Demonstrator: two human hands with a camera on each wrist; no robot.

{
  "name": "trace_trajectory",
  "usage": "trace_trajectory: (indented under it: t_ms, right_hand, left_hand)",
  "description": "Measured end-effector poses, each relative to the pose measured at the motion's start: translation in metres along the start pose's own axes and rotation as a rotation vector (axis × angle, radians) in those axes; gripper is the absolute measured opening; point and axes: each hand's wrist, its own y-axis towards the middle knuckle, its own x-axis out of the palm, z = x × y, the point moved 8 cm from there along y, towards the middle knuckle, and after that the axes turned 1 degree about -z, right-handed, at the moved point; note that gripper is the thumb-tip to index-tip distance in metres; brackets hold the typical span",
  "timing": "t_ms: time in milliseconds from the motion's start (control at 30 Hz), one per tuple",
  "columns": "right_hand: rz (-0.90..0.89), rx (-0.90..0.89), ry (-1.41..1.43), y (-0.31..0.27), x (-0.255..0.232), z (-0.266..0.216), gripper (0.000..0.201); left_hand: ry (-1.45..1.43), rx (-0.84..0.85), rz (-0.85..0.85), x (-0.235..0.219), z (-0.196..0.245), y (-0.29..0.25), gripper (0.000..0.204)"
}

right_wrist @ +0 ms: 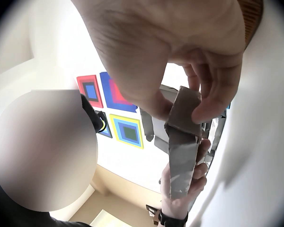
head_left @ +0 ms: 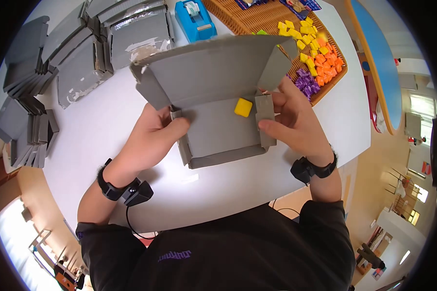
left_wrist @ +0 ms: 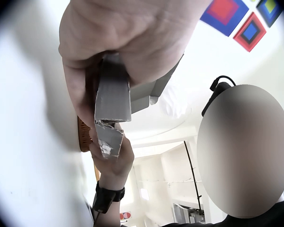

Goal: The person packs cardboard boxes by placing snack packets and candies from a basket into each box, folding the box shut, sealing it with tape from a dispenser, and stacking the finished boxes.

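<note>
A grey cardboard box (head_left: pixel 211 128) is held between both hands, its lid raised at the far side and its flaps sticking out. On its floor lies one yellow square-shaped wrapped piece (head_left: pixel 243 107), toward the right wall. My left hand (head_left: pixel 153 133) grips the left wall, thumb over the edge. The opposite wall is pinched by my right hand (head_left: pixel 301 121) between thumb and fingers. In the left wrist view, the near wall of the box (left_wrist: pixel 112 97) shows a torn corner. The right wrist view shows the box edge (right_wrist: pixel 182 161) below my thumb and fingers.
Behind the box, a wicker tray (head_left: pixel 238 17) holds yellow, orange (head_left: pixel 327 63) and purple (head_left: pixel 306 83) wrapped pieces. A blue tape dispenser (head_left: pixel 195 22) stands beside it. Flattened and folded grey boxes (head_left: pixel 82 68) are piled at the left on the white table (head_left: pixel 97 119).
</note>
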Motion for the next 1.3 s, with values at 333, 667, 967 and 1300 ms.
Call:
trace_trajectory:
  t_ms: [333, 667, 967, 1300]
  right_hand:
    - [0.131, -0.036, -0.428, 0.011, -0.003, 0.015, 0.053]
    - [0.003, 0.178, -0.11, 0.013, 0.007, 0.031, 0.059]
    - [0.134, -0.023, -0.118, 0.013, 0.001, 0.037, 0.073]
    - [0.057, 0.129, -0.132, 0.012, -0.003, 0.026, 0.049]
  left_hand:
    - [0.04, 0.003, -0.055, 0.008, -0.017, 0.009, 0.042]
    - [0.081, -0.101, -0.095, 0.003, -0.025, 0.01, 0.038]
    - [0.104, -0.033, -0.102, 0.01, -0.022, 0.011, 0.045]
    - [0.992, 0.157, 0.078, -0.024, 0.044, -0.005, 0.043]
